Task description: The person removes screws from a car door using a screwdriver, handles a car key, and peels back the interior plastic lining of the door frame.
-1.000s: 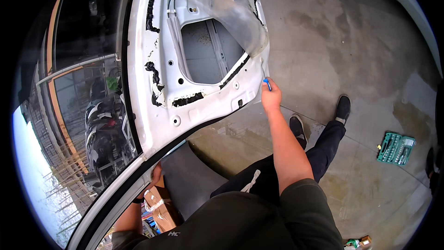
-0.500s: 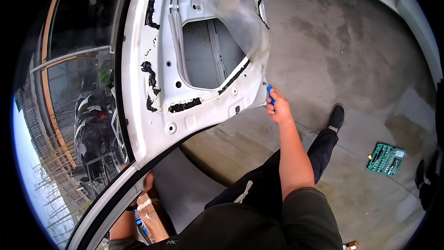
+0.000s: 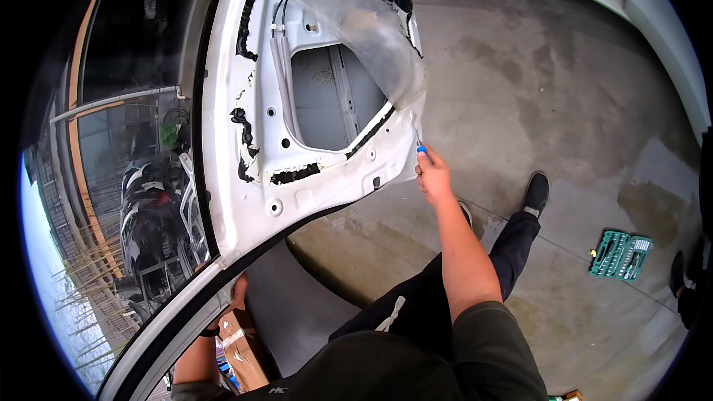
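R hand (image 3: pixel 435 177) (mine): closed narrow, thumb + fingers wrapped round the blue-handled tool (image 3: pixel 421 149). Only the top of the hdl shows above my grip; rest hidden by the fingers. Thin metal shaft points up, slightly L, along the edge of the white door panel (image 3: pixel 327 191). Tip at or v. near the metal; can't tell if touching. Forearm comes up from below, approx. straight.

L hand (image 3: pixel 239 291): at lower L, beside the door's window frame (image 3: pixel 186 319), partly hidden behind it. Fingers' spread can't be told, nor whether they grip the frame or just rest on it.

Panel loc.: upper ctr, in front of me, w/ large cutout. Cloudy plastic sheet (image 3: pixel 356 11) hangs over the cutout's upper R part. Black sealant (image 3: pixel 295 173) in broken strips round the cutout.

Nearby: cardboard box (image 3: pixel 243 356) below L hand; green tool case (image 3: pixel 622 255) on floor, far R, well apart from R hand.
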Motion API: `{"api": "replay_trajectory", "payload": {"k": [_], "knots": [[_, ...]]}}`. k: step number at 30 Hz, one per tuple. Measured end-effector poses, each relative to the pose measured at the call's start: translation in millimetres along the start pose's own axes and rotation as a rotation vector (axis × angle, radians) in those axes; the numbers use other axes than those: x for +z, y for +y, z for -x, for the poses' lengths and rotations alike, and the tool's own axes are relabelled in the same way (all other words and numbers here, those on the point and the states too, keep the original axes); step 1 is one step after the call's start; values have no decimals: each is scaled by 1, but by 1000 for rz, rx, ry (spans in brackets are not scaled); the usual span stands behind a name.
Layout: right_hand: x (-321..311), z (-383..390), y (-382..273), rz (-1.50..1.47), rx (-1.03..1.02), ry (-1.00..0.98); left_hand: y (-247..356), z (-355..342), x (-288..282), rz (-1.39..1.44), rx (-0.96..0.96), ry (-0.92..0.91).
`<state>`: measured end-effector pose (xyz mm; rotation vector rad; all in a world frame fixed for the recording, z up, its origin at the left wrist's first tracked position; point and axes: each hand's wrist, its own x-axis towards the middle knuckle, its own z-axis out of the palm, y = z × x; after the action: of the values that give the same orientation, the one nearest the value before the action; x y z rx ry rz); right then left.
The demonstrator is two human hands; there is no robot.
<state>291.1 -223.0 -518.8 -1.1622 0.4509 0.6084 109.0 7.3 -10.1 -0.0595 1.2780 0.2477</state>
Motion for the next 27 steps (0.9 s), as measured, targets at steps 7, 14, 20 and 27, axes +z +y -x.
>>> {"api": "replay_trajectory", "payload": {"k": [7,14,20,27], "knots": [[-6,15,-21,-511,406,-156,-32,1,16,-26,-18,-37],[-6,-6,15,87,-201,90,28,-27,18,-585,-370,-267],[-7,18,-40,-238,367,-75,22,-12,-3,-277,-225,-169],[2,19,-34,-262,348,-59,-2,1,-2,83,-26,69]]}}
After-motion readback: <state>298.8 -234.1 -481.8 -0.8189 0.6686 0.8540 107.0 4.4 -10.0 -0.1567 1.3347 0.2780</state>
